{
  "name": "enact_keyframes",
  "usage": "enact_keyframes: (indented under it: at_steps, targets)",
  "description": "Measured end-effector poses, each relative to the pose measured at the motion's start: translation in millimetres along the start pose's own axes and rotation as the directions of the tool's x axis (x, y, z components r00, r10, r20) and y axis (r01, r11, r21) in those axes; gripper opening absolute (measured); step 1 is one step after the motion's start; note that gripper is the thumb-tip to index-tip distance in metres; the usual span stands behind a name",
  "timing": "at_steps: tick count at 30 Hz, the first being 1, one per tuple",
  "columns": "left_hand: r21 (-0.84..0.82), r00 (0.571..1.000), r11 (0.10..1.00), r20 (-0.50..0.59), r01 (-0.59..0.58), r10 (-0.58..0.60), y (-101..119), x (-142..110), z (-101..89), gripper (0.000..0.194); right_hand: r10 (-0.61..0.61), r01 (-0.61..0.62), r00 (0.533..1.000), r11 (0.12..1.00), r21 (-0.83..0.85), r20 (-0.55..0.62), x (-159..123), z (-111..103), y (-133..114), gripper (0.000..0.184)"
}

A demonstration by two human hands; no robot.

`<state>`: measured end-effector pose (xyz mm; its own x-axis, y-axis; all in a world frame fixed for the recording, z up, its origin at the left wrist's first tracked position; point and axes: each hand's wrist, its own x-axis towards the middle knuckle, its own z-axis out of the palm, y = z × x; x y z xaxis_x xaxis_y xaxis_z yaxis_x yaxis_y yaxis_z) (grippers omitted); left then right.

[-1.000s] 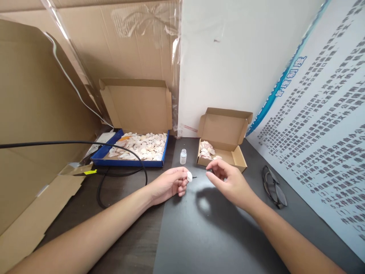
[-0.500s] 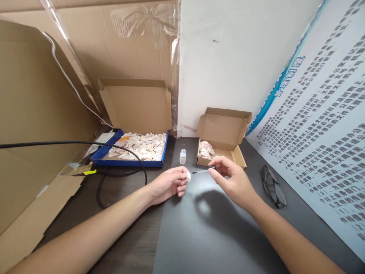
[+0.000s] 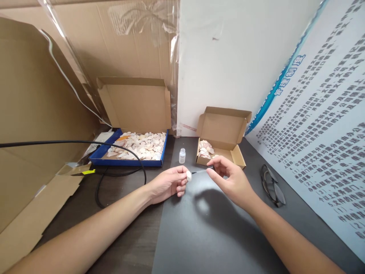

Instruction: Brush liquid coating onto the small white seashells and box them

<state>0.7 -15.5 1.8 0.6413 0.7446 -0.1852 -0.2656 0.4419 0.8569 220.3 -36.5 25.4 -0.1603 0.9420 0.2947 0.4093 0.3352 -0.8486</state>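
Note:
Between the thumb and fingers of my left hand (image 3: 170, 184) is a small white seashell (image 3: 189, 176), held over the dark grey mat. My right hand (image 3: 228, 177) pinches a thin brush (image 3: 199, 172) by its handle end. The dark tip of the brush points left and is at the shell's right edge; whether it touches I cannot tell. Just behind the hands stands a small uncapped glass bottle (image 3: 182, 156) with a white label. A small cardboard box (image 3: 219, 152) holding several larger shells (image 3: 205, 148) is behind my right hand.
A blue-sided box (image 3: 128, 163) full of pale shells (image 3: 145, 144) stands at the back left, lid raised. A black cable (image 3: 144, 167) loops in front of it. Folded glasses (image 3: 273, 186) lie at the right. Cardboard panels, a white wall and a printed poster (image 3: 316, 114) surround the table.
My right hand has moved slightly left, bringing the brush tip from a small gap up to the shell's edge. The left hand keeps its hold on the shell.

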Motion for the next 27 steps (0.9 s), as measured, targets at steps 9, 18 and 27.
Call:
enact_keyframes:
  at_steps: [9, 18, 27]
  targets:
    - [0.011, 1.0, 1.0, 0.02, 0.008, -0.008, -0.7, -0.2, -1.2, 0.021, -0.017, 0.018, 1.0, 0.998, -0.058, 0.023, 1.6, 0.1, 1.7, 0.013]
    - [0.026, 0.999, 1.0, 0.04, 0.004, -0.005, -2.3, -1.0, -1.5, 0.024, -0.022, 0.021, 0.999, 0.999, 0.047, 0.029, -1.1, 1.6, 1.4, 0.016]
    - [0.042, 0.999, 0.999, 0.041, 0.011, -0.013, -2.2, -1.4, -1.3, 0.026, -0.028, 0.025, 0.999, 0.998, 0.055, 0.047, -0.4, 2.4, -2.8, 0.016]
